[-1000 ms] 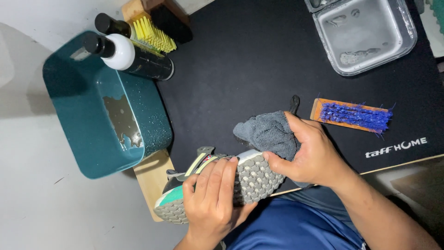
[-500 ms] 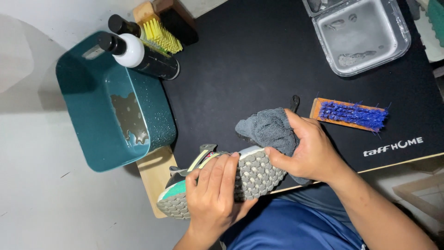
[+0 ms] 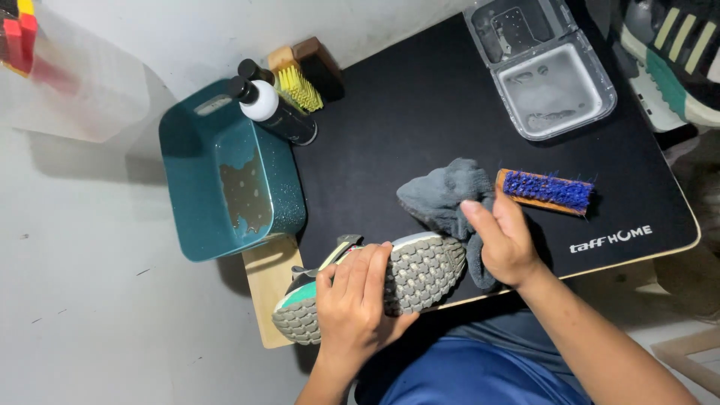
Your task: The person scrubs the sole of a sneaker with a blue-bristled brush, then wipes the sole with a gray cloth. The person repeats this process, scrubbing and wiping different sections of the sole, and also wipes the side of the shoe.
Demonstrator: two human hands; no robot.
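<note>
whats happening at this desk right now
A person is cleaning a sneaker held sole up at the near edge of a black mat. The left hand grips it around the middle, while the right hand holds a grey cloth against its toe end. A blue-bristled brush lies just beyond the right hand. A teal tub with a little water, a pump bottle and a clear container sit farther back.

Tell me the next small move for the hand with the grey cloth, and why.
Probably press the crumpled grey cloth onto the grey studded sole: the right hand holds it beside the toe, while the left hand grips the shoe sole-up.
</note>
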